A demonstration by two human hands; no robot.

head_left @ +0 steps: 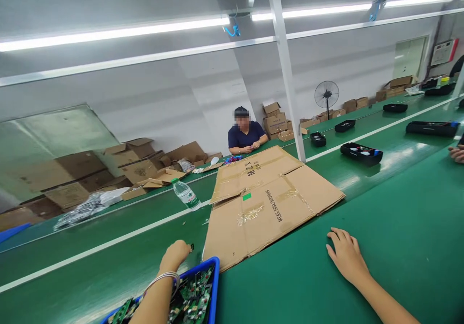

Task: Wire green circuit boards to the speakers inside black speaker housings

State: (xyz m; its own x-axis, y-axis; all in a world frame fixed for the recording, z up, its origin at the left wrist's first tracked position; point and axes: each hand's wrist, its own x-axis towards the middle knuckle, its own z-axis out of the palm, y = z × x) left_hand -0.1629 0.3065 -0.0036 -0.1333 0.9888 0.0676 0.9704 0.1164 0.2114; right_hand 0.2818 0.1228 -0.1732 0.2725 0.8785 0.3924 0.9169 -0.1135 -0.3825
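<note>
My left hand [176,255] is closed on a small dark part [192,247], above the green surface just past a blue bin [216,285]. Green circuit boards [194,292] fill the bin, and my left forearm with its bracelets crosses over it. My right hand [344,251] rests with fingers spread on the green tabletop [290,275], holding nothing. Between and beyond the hands lies a flattened cardboard box [261,213].
A water bottle [186,195] stands left of the cardboard. Black trays [361,153] sit along the line at right. Behind the cardboard rises a white post [286,68]. Across the table sits a person [246,135]; another person's hand [457,153] shows at the right edge.
</note>
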